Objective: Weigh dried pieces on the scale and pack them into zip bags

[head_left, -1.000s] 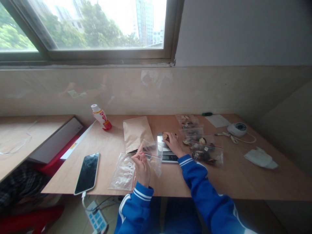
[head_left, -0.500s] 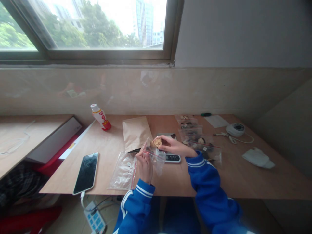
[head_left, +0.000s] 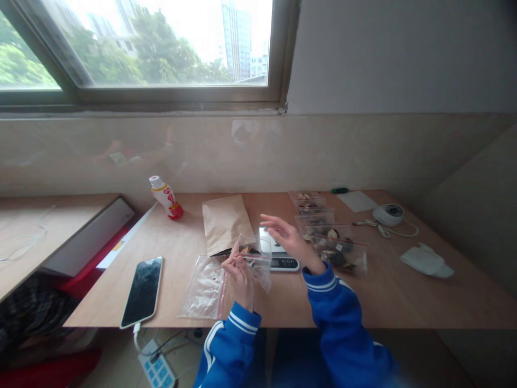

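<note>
tan piece [head_left: 245, 249] now bagged: by the digital scale's [head_left: 285, 264] left edge my left hand [head_left: 240, 279] pinches the zip bag [head_left: 263, 274]; right hand [head_left: 287, 238] empty.

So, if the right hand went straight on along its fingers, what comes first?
Probably the brown paper bag, near its far right corner; the right hand looks raised, so it might pass above.

Bright window [head_left: 173, 54], 2 wd tables [head_left: 388, 304] nr glossy wall [head_left: 343, 156].

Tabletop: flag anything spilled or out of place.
Nothing looks spilled. The phone sits at the edge of the table, its charging cable hanging down, so a tug might drag it off.
</note>
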Demonstrator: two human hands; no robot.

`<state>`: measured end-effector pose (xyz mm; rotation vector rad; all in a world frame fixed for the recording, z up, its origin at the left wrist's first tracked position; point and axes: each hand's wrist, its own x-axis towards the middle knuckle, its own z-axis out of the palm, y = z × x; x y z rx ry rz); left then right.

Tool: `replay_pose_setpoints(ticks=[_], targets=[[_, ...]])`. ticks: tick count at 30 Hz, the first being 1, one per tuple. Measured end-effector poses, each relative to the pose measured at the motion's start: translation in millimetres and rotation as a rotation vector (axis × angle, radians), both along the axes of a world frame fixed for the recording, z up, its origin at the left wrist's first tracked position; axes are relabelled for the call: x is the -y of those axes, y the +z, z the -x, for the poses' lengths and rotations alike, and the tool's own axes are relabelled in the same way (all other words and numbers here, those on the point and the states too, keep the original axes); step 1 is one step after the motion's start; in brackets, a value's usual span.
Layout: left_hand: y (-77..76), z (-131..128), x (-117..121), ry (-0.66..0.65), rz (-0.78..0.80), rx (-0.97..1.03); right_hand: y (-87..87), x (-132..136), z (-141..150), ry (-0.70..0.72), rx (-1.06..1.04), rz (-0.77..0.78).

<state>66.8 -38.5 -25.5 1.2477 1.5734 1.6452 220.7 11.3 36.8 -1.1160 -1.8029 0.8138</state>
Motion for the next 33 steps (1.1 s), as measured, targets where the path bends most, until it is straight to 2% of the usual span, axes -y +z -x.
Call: replay_pose_setpoints(ticks=[1, 3, 5, 7, 9, 12, 17, 19, 21, 23, 25, 28, 31, 33], targets=[[1.6, 0, 0, 0.0, -0.006, 0.007, -12.7, -7, -9, -0.131, 0.004, -0.054], [3.1, 1, -1, 0.004, -0.008, 0.021, -43.2, -21, -26, -0.329, 0.193, -0.065], [2.6, 1, -2, 0.022, -0.008, 0.032, -73.1, -32, -37, -0.356, 0.379, 0.053], [1.1, 1, -2, 0.035, -0.008, 0.034, -94.6, -37, -42, -0.328, 0.475, 0.088], [-0.4, 1, -2, 0.035, -0.01, 0.03, -104.7, -38, -44, -0.334, 0.489, 0.035], [-2.1, 2, -1, 0.018, -0.013, 0.034, -106.0, -36, -47, -0.379, 0.439, -0.048], [-3.1, 1, -1, 0.024, -0.03, 0.057, -101.5, -35, -56, -0.39, 0.309, -0.091], [-2.9, 0, -1, 0.04, -0.016, 0.072, -94.4, -35, -53, -0.416, 0.279, -0.103], [-2.5, -2, -1, 0.043, -0.004, 0.086, -78.9, -31, -44, -0.435, 0.169, -0.131], [-2.0, -4, -1, 0.028, 0.001, 0.095, -55.5, -23, -29, -0.415, 0.006, -0.154], [-1.6, -7, 0, 0.016, 0.0, 0.094, -28.7, -11, -10, -0.342, -0.062, -0.142], [0.0, -10, 0, 0.01, -0.01, 0.085, 3.7, 6, 16, -0.158, 0.038, -0.072], [2.5, -11, 0, 0.008, -0.024, 0.096, 18.3, 14, 26, 0.01, 0.035, 0.034], [3.5, -11, 0, 0.01, -0.033, 0.113, 21.0, 16, 24, 0.037, -0.019, 0.068]])
